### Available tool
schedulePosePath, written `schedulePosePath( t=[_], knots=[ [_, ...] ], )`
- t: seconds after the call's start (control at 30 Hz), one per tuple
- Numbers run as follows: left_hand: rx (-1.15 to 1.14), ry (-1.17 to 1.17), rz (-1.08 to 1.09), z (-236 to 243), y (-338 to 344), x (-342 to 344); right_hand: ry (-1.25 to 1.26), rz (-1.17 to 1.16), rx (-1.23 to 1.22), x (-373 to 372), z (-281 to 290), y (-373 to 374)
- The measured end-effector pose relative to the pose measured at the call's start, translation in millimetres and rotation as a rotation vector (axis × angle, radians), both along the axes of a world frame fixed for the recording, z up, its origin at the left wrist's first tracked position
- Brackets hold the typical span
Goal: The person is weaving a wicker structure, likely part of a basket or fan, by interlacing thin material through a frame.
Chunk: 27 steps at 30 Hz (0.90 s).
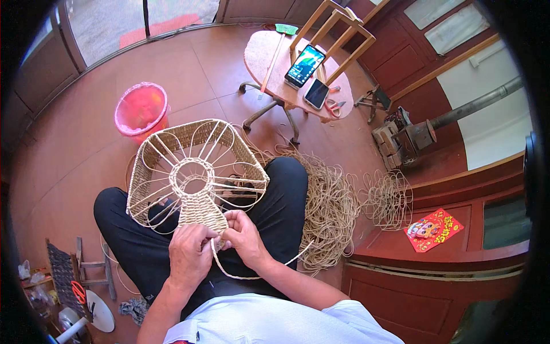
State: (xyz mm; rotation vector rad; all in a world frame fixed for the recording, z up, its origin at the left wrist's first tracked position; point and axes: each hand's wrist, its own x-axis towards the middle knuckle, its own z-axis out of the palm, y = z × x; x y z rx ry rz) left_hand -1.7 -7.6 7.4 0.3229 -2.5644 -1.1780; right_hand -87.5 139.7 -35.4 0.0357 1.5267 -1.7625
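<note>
On my lap rests a woven basket frame (250, 143) with rounded corners, a central ring and bare ribs running out from it. A tightly woven section (200, 212) widens from the ring toward me. My left hand (192, 250) is closed on the near edge of that section, its fingers bent over the weave. Beside it, my right hand (243, 236) pinches at the same edge, where the cord (247, 278) comes out. The cord loops below my hands and its loose end points off to the right. My fingertips partly hide the spot where cord and weave meet.
A big heap of loose cord (329, 212) lies right of my knee, with a wire-like frame (389, 198) beyond it. Ahead stand a pink bucket (140, 109) and a round table (260, 54) bearing phones, scissors (334, 107) and a wooden frame. A stool (94, 266) is at left.
</note>
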Motion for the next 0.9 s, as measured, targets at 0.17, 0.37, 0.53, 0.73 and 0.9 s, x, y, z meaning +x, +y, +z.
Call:
schedulePosePath(
  t=[0.17, 0.37, 0.53, 0.73, 0.9],
  knots=[
    [-0.013, -0.021, -0.003, -2, 3, 1, 0.019, 0.001, 0.003, 3, 3, 1],
    [0.169, -0.085, 0.070, 7, 1, 16, -0.004, 0.091, 0.002, 10, -6, -1],
    [0.055, -0.026, -0.094, 0, -6, 2, 0.075, 0.145, 0.021, -5, -1, 6],
    [0.609, -0.028, 0.276, 4, -30, 24, -0.171, 0.214, -0.033, -9, 1, 4],
    [0.567, -0.028, 0.299, 0, -23, 39, -0.266, 0.200, -0.102, -4, 7, 6]
  ],
)
